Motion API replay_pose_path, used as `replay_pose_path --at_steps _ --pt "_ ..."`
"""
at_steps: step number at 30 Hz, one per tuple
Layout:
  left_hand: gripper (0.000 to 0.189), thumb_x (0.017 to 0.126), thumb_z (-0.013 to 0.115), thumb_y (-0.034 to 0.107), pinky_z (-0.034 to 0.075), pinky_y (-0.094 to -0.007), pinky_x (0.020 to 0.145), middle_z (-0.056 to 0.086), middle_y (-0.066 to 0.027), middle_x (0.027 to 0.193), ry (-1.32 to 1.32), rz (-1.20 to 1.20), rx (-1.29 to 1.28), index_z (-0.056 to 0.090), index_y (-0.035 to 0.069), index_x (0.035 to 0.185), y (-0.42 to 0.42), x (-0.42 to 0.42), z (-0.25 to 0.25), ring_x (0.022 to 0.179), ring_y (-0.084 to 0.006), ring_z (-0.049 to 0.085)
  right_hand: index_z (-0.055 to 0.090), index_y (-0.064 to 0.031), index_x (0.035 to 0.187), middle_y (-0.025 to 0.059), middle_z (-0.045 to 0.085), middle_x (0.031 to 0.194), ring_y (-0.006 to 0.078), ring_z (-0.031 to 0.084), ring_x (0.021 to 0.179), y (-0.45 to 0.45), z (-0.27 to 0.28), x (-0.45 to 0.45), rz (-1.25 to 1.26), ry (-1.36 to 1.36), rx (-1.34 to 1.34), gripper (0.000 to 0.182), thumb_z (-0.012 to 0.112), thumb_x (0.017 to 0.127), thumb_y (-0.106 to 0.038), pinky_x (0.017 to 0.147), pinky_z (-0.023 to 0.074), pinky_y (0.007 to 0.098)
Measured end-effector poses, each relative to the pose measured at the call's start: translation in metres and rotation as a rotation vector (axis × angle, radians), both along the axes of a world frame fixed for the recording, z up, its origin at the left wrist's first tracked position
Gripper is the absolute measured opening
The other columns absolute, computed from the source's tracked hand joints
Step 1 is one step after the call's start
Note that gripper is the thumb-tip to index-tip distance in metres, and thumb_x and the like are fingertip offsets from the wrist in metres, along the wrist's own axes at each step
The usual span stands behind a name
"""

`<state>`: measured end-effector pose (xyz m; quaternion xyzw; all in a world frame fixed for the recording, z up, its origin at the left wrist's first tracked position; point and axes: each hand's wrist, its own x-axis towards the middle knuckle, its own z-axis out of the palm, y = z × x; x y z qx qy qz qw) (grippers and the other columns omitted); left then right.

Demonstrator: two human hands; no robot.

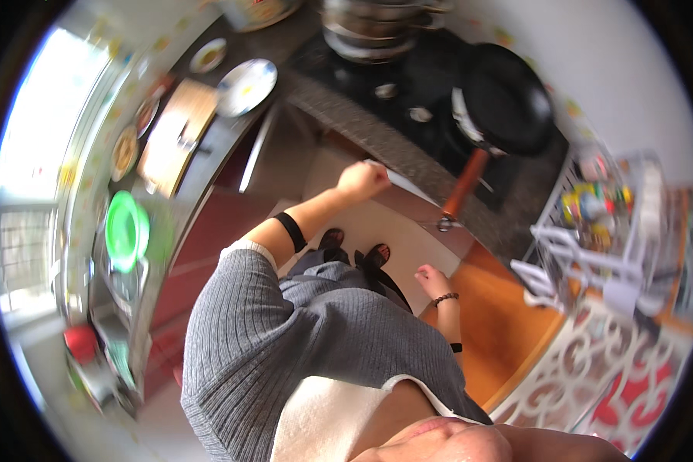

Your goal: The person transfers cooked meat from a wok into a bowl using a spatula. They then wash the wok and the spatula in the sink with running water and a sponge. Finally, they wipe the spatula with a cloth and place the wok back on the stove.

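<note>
My left hand (364, 180) is curled in front of the counter, beside a pale strip (407, 185) under the counter edge; blur hides whether it grips anything. Lower and to the right, my right hand (433, 281) hangs near my body with loosely bent fingers and nothing visible in it. A black frying pan (505, 98) sits at the right of the black hob (404, 86), its reddish-brown handle (465, 182) reaching over the counter's front edge. Stacked metal pots (372, 29) stand at the back of the hob. Neither hand touches the pan.
On the left counter are a patterned plate (246, 86), a wooden chopping board (179, 130) with what seems a knife on it, small dishes (125, 153) and a green basin (126, 231) by the sink. A white rack (589, 254) with bottles stands at right.
</note>
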<state>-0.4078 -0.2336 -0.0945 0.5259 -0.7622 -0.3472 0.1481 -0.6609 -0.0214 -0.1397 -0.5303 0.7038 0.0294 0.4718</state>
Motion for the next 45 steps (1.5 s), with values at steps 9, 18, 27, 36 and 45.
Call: replay_pose_path --at_steps 9,18,27,36,45 --pt "0.042 0.079 0.058 0.049 0.049 -0.0364 0.079 0.067 -0.0094 0.085 -0.773 -0.090 0.371 0.071 0.010 0.087 0.215 0.132 0.000 0.087 -0.0246 0.064 0.061 -0.0060 0.105 0.0165 0.063 0.104 0.0310 0.059 0.100 -0.050 -0.041 0.074 0.636 -0.041 0.088 0.032 0.057 0.083 -0.030 0.087 0.0457 0.0393" --pt "0.023 0.079 0.060 0.029 0.052 -0.0403 0.071 0.065 -0.0108 0.084 -0.573 0.342 0.329 0.067 0.008 0.082 0.328 0.218 0.010 0.081 -0.0283 0.065 0.061 -0.0069 0.102 0.0162 0.064 0.099 0.0336 0.060 0.096 -0.051 -0.012 0.226 0.982 0.008 -0.086 0.030 0.053 0.086 -0.031 0.083 0.0472 0.0417" --pt "0.036 0.078 0.064 0.039 0.051 -0.0387 0.071 0.067 -0.0133 0.083 -0.409 0.581 0.667 0.068 0.004 0.082 0.499 0.357 -0.008 0.083 -0.0288 0.064 0.061 -0.0057 0.106 0.0167 0.063 0.104 0.0315 0.059 0.101 0.053 -0.033 0.412 1.280 -0.016 0.039 0.039 0.054 0.086 -0.038 0.087 0.0460 0.0405" --pt "0.037 0.085 0.055 0.042 0.049 -0.0396 0.077 0.064 -0.0126 0.096 -0.396 1.293 0.484 0.065 0.006 0.089 0.677 0.445 0.035 0.092 -0.0284 0.061 0.062 -0.0050 0.097 0.0177 0.065 0.093 0.0342 0.061 0.091 0.150 0.021 0.665 1.842 -0.179 -0.278 0.033 0.054 0.087 -0.036 0.078 0.0482 0.0427" --pt "0.033 0.087 0.054 0.040 0.048 -0.0382 0.073 0.064 -0.0085 0.082 0.062 1.804 0.340 0.065 0.009 0.087 0.756 0.520 0.040 0.082 -0.0254 0.062 0.062 -0.0051 0.100 0.0168 0.065 0.088 0.0330 0.062 0.085 0.269 0.051 0.832 2.067 -0.557 0.040 0.032 0.052 0.088 -0.033 0.074 0.0479 0.0387"
